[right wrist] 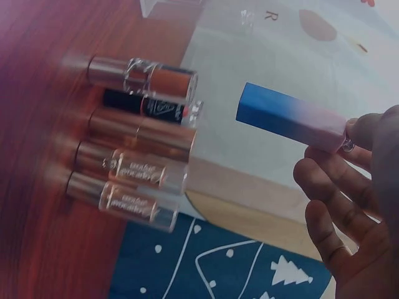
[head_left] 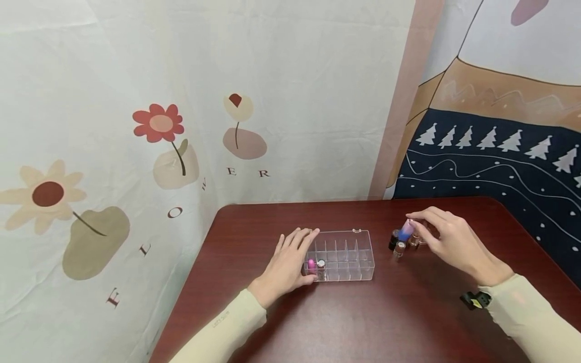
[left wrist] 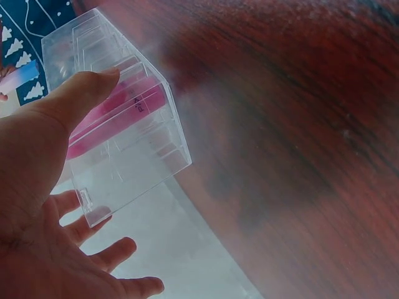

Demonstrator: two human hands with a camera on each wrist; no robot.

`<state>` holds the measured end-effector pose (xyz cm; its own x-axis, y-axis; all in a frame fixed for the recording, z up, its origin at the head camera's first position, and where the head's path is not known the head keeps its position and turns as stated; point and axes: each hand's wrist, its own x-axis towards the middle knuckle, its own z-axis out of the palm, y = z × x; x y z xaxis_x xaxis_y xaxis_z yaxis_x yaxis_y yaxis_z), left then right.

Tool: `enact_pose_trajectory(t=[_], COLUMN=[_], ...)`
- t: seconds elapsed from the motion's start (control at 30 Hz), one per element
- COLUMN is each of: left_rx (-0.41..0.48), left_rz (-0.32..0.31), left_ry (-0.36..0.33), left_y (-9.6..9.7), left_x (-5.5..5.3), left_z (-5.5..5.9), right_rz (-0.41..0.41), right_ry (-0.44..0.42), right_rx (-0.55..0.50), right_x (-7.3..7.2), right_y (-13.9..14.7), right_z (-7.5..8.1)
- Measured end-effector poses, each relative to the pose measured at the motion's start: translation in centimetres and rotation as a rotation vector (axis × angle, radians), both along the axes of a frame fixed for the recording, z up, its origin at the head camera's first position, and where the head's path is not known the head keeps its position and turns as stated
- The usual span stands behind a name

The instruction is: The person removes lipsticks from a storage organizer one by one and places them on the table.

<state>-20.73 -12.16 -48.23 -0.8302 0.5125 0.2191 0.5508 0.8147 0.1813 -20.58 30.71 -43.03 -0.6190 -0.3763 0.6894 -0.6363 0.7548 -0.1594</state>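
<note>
Right hand: the right hand (head_left: 454, 244) pinches the two-tone tube (right wrist: 290, 116) by its pink end, blue end pointing away from the hand; its other fingers are loosely bent.
Two-tone tube: tilted beside the standing tubes in the head view; the right wrist view shows it apart from them, and a small clear bead at its pink tip. The left wrist view catches it only at the edge.
Standing tubes: half covered by the hand from the head; the right wrist view separates five, an orange one (right wrist: 171, 84), a black one (right wrist: 124, 99), a copper one (right wrist: 140, 132) and two lettered ones (right wrist: 136, 168).
Left hand: the left hand (head_left: 286, 262) is at the box's left end, thumb against the clear wall, fingers spread.
Box: the clear box (head_left: 349, 275) sits on the table (head_left: 345, 322), divided into compartments.
Inside: the head view shows the tops of a pink tube (left wrist: 124, 118) and, just right of it, a silver-topped one (head_left: 321, 263); dark lettering on the pink side reads only from the left wrist.
</note>
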Motion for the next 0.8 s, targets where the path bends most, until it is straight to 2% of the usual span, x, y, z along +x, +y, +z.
enact_pose_trajectory(t=[0.23, 0.8], left_rx=[-0.001, -0.013], left_rz=[0.001, 0.001], left_ry=[0.003, 0.02], left_y=[0.1, 0.0], left_x=[0.0, 0.1], left_z=[0.0, -0.1], right_rz=[-0.02, -0.038], right_ry=[0.0, -0.079], right_rx=[-0.017, -0.003], right_x=[-0.1, -0.3], right_y=[1.0, 2.1], right_z=[-0.5, -1.9])
